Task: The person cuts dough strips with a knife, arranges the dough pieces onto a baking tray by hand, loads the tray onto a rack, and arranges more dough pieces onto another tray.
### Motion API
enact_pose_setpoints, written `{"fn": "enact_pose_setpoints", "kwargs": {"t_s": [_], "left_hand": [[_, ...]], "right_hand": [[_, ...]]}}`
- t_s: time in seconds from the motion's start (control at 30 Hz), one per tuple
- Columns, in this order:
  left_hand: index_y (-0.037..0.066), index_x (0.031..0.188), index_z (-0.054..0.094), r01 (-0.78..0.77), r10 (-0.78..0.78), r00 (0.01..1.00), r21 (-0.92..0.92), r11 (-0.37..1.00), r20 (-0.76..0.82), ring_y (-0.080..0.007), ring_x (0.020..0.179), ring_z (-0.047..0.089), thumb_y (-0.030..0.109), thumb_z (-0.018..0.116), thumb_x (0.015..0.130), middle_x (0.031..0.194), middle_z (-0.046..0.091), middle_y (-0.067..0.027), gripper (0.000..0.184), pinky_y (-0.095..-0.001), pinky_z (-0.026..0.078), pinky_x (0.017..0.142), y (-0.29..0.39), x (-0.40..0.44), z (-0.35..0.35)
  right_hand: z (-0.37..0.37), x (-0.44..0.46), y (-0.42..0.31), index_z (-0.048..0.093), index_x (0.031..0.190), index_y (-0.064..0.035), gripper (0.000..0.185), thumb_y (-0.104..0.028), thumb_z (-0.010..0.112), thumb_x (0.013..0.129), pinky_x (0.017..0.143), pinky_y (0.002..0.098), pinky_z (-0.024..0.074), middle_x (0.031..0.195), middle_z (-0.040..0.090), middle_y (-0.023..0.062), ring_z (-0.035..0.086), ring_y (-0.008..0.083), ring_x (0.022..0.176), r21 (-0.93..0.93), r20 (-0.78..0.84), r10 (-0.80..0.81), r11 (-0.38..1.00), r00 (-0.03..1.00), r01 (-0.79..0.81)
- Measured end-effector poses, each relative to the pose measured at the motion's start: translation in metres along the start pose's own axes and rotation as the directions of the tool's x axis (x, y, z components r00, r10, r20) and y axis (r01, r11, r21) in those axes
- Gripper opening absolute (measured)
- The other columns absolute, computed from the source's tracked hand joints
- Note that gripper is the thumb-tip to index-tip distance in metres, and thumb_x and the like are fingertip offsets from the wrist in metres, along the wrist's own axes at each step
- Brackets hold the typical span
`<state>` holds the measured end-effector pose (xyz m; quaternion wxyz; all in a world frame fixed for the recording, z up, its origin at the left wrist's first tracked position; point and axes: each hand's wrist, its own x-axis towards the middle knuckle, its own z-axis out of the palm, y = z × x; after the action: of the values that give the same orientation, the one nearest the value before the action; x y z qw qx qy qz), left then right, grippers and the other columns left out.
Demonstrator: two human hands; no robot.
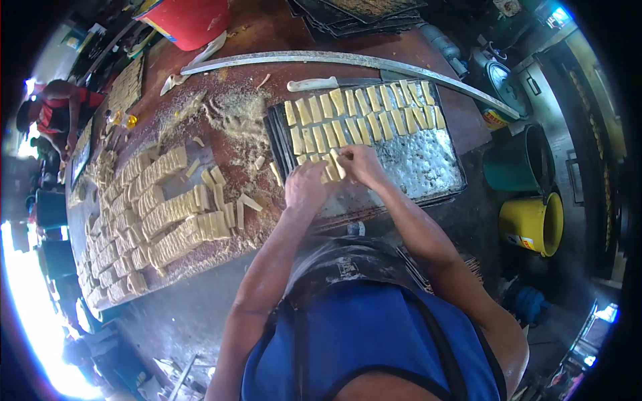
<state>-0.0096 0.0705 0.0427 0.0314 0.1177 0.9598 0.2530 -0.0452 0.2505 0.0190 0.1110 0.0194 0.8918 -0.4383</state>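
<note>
A dark metal baking tray (435, 157) lies in front of me, its right part dusted white. Two full rows of pale dough strips (338, 102) run along its far side, and a third row begins at the left. My left hand (307, 186) is closed round a few dough strips (328, 172) standing side by side above the tray's near left part. At the right end of this group, my right hand (362, 164) pinches a strip between thumb and fingers. My fingers partly hide the held strips and the third row.
Many stacked dough strips (177, 217) cover the table's left side, beside scattered flour (237, 113). Behind the tray lie a white-handled tool (312, 84) and a long metal bar (348, 57). A red tub (187, 23), green bucket (511, 164) and yellow bucket (531, 224) stand around. Another person (63, 110) works at far left.
</note>
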Motion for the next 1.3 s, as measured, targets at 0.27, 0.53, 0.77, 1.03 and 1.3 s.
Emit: {"fn": "enact_pose_setpoints", "kwargs": {"t_s": [0.27,0.53,0.77,1.03,1.3], "left_hand": [[0.013,0.116,0.067,-0.21,0.211,0.973,-0.024,0.978,0.093,-0.0311,0.102,0.064,0.033,0.077,0.078,0.103,0.064,-0.0108,0.045,-0.0442,0.051,0.09,-0.024,0.013,0.002],[0.013,0.115,0.067,-0.251,0.262,0.949,-0.085,0.964,0.174,-0.0315,0.103,0.063,0.033,0.077,0.078,0.102,0.063,-0.0111,0.043,-0.0447,0.05,0.091,-0.011,0.018,-0.004],[0.016,0.116,0.068,-0.273,0.268,0.95,0.008,0.962,0.159,-0.03,0.105,0.063,0.032,0.075,0.08,0.103,0.063,-0.0097,0.04,-0.044,0.05,0.094,-0.006,0.018,0.01],[0.015,0.125,0.064,-0.052,0.048,0.999,-0.188,0.981,-0.026,-0.0281,0.095,0.066,0.027,0.07,0.088,0.105,0.066,-0.0093,0.039,-0.0425,0.054,0.083,-0.022,-0.026,-0.017],[0.006,0.13,0.062,0.423,-0.477,0.875,-0.615,0.665,0.086,-0.0215,0.087,0.07,0.026,0.07,0.089,0.107,0.072,-0.0157,0.047,-0.0356,0.056,0.081,-0.158,-0.004,-0.087]], "right_hand": [[0.002,-0.015,-0.008,0.072,0.101,-0.0005,0.027,-0.02,0.074,0.083,0.071,0.0388,0.0545,0.087,0.073,0.0169,0.071,0.0292,0.08,0.028,-0.119,0.166,0.986,0.979,-0.164],[-0.001,-0.027,-0.005,0.063,0.117,-0.0004,0.035,-0.007,0.064,0.083,0.079,0.0502,0.0527,0.1,0.069,0.0229,0.066,0.0428,0.09,-0.416,-0.357,-0.216,0.908,0.909,0.052],[-0.004,-0.034,0.011,0.069,0.106,-0.0009,0.027,-0.009,0.066,0.081,0.079,0.0462,0.0538,0.096,0.069,0.0223,0.067,0.0398,0.089,-0.194,-0.303,-0.207,0.969,0.93,0.152],[-0.01,-0.013,0.029,0.071,0.101,-0.0011,0.019,-0.007,0.066,0.083,0.065,0.0349,0.0549,0.084,0.071,0.0167,0.07,0.0268,0.071,0.015,-0.215,-0.172,0.984,0.961,0.179],[0.042,-0.001,-0.068,0.071,0.106,-0.0018,0.018,-0.007,0.066,0.089,0.072,0.0335,0.0573,0.094,0.072,0.0167,0.072,0.025,0.082,-0.002,0.017,-0.472,0.881,0.881,0.472]]}}
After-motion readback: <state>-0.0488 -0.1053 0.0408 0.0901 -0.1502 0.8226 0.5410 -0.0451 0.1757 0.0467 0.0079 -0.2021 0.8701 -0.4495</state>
